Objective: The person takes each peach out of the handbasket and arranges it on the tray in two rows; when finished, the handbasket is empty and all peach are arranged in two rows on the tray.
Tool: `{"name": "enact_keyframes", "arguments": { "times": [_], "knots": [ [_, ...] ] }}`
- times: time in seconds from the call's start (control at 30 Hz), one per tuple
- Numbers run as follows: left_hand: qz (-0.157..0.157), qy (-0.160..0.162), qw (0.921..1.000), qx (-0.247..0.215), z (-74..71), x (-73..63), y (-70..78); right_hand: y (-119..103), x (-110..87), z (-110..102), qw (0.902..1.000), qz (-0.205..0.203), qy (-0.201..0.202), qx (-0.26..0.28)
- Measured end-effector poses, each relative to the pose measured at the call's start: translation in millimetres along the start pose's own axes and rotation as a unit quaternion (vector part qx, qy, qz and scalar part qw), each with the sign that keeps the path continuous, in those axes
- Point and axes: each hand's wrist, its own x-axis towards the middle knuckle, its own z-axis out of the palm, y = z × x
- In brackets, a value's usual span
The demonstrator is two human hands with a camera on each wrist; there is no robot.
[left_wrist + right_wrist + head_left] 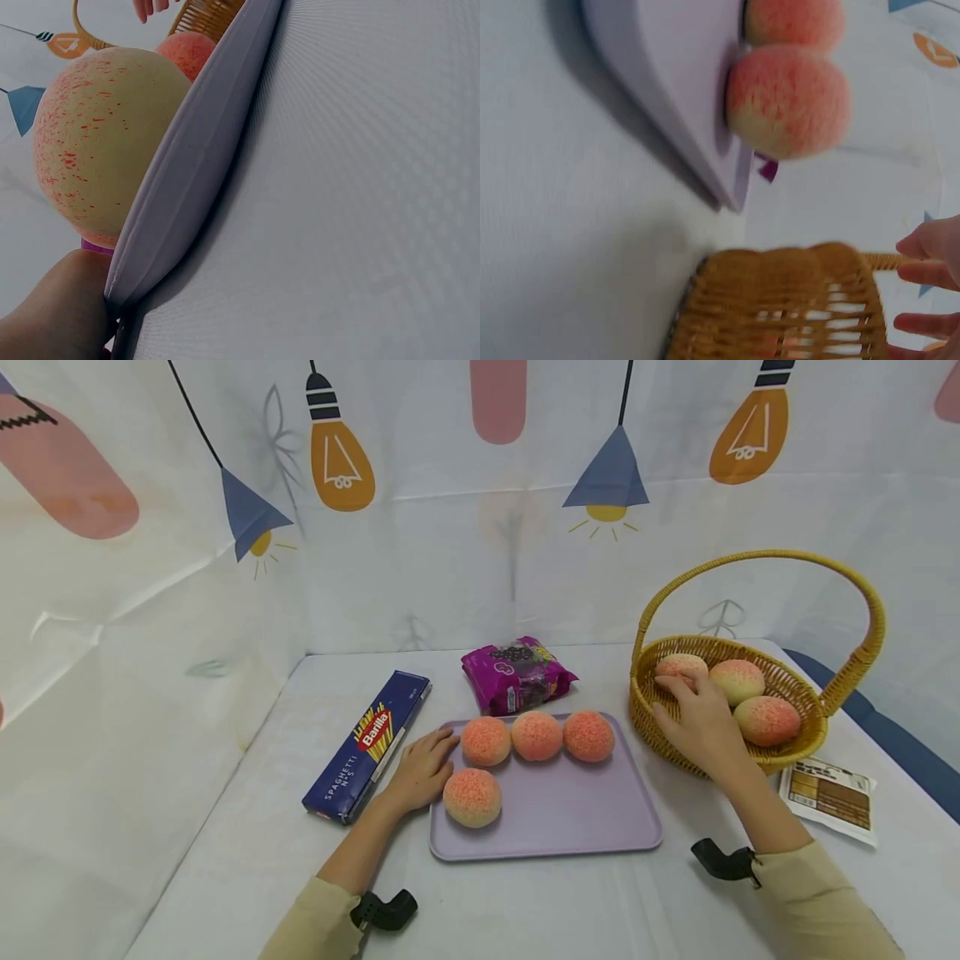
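My left hand point(422, 770) rests along the left rim of a lilac tray point(570, 818), its fingers by the upper left corner. Several peaches stand on the tray: a row at the back, and one peach point(472, 797) close to my left fingers. In the left wrist view that peach point(112, 142) looms large above the tray's rim. Over at the right, my right hand point(705, 727) reaches across the near side of a wicker basket point(656, 735). Its fingertips overlap a peach point(681, 666) at the back left; in the right wrist view the fingers point(930, 274) are spread apart.
Two more peaches, one of them point(767, 721) near the front, lie in the basket, under its tall arched handle point(765, 554). A blue spaghetti box point(367, 747) lies left of the tray. Behind the tray is a purple packet point(517, 677); a brown-and-white sachet point(828, 797) lies right of the basket.
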Motion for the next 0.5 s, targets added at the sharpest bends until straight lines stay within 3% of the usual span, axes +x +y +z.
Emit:
{"name": "enact_keyframes", "arguments": {
  "times": [0.27,0.5],
  "knots": [
    [0.004,0.0,1.0,0.001,0.6,0.2,-0.6,32.3,-2.8,-12.2,0.9904,0.093,-0.08,-0.063],
    [0.003,-0.001,1.0,0.003,-0.6,-0.3,0.8,54.0,-3.6,-15.5,0.981,0.145,-0.096,-0.086]
  ]
}}
